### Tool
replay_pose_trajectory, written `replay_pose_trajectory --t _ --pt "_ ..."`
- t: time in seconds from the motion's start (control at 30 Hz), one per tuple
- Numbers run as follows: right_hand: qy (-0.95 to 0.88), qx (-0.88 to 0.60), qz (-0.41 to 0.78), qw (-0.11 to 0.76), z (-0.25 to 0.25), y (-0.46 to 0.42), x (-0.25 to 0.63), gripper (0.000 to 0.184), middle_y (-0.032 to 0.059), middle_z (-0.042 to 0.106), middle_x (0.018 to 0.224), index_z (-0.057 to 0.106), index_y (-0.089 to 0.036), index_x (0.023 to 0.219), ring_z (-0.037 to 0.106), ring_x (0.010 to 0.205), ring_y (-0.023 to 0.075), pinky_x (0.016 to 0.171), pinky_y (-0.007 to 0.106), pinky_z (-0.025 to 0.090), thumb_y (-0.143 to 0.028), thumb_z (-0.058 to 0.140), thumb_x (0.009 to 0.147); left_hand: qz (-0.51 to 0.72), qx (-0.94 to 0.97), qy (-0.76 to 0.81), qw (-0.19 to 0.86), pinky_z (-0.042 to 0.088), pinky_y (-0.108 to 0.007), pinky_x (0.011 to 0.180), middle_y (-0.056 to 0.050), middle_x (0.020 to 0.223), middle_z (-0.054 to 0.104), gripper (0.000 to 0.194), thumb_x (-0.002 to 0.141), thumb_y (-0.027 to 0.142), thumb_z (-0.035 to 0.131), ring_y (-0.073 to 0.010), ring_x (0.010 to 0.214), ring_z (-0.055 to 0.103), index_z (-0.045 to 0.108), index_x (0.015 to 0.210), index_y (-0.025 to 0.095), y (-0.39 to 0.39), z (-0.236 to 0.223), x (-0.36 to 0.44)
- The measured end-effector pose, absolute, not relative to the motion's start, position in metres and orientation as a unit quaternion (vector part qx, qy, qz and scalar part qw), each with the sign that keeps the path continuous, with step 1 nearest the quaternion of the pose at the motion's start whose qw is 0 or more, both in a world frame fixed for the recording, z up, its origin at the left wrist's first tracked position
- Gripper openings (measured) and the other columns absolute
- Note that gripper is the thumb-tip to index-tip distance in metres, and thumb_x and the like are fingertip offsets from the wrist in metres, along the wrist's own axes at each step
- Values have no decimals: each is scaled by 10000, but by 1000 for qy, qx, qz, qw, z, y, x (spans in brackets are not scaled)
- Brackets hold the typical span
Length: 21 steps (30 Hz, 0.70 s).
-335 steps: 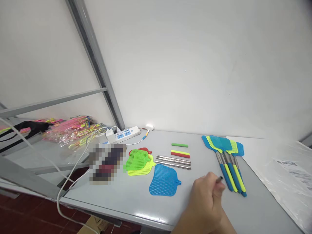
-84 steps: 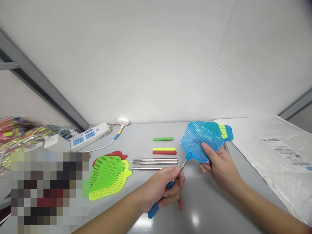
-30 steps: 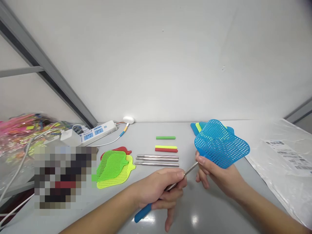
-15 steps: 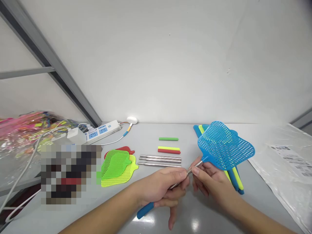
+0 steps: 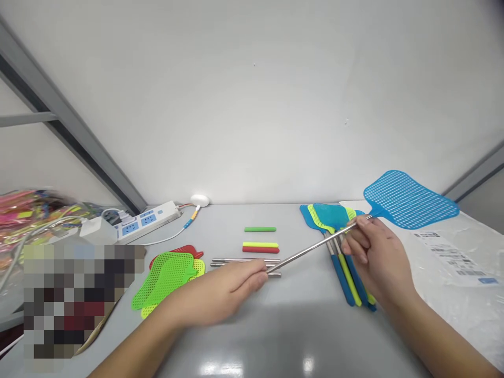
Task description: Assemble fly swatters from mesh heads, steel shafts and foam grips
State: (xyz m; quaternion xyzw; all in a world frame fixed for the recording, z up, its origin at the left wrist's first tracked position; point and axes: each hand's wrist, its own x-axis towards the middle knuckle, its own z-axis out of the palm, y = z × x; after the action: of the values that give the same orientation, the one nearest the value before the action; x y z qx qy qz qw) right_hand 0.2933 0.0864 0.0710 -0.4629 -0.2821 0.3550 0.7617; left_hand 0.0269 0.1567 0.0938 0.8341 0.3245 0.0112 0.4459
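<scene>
A fly swatter with a blue mesh head is held slantwise above the table, its telescopic metal rod drawn out long. My left hand is closed around the lower end, covering the grip. Just below the head, my right hand pinches the rod. Under the rod lie several assembled swatters with blue and yellow-green grips. Beyond my left hand are metal rods, partly covered by it. Loose green and red swatter heads overlap a yellow-green one at the left.
A green grip lies behind a yellow and a red grip. A power strip and white cables stand at the back left, near bagged colourful items. A white plastic bag covers the right side; a wall closes off the back.
My hands have moved apart, and the swatter's rod between them is much longer. The blue head has gone right and slightly up with my right hand. The camera view has shifted a little.
</scene>
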Motion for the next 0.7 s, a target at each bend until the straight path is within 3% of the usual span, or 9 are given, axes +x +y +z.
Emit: replay_pose_trajectory --t 0.1,0.4,0.53,0.7 --pt "-278 -456 318 783 76 87 304 193 -99 280 541 559 -202 731 257 418 44 493 202 449 -312 670 844 36 878 346 330 311 -252 597 16 706 512 362 973 486 325 -166 649 482 505 791 229 156 98 22" --pt "-239 -427 223 843 78 92 352 130 -88 353 583 604 -183 782 293 438 46 539 198 468 -281 626 865 22 908 374 189 232 -253 541 10 679 557 390 994 493 242 -173 571 493 487 830 238 164 93 18" --pt "-235 -425 254 836 70 96 343 217 -83 395 573 558 -202 745 337 431 54 530 214 461 -368 599 879 18 919 379 105 210 -264 548 -11 711 619 394 1000 485 226 -200 598 552 502 856 243 162 84 27" --pt "-293 -455 367 757 57 90 290 319 -76 422 534 602 -207 805 369 405 62 516 243 455 -506 547 899 33 929 360 78 214 -270 552 -27 728 646 412 980 542 276 -209 620 585 522 861 234 161 70 34"
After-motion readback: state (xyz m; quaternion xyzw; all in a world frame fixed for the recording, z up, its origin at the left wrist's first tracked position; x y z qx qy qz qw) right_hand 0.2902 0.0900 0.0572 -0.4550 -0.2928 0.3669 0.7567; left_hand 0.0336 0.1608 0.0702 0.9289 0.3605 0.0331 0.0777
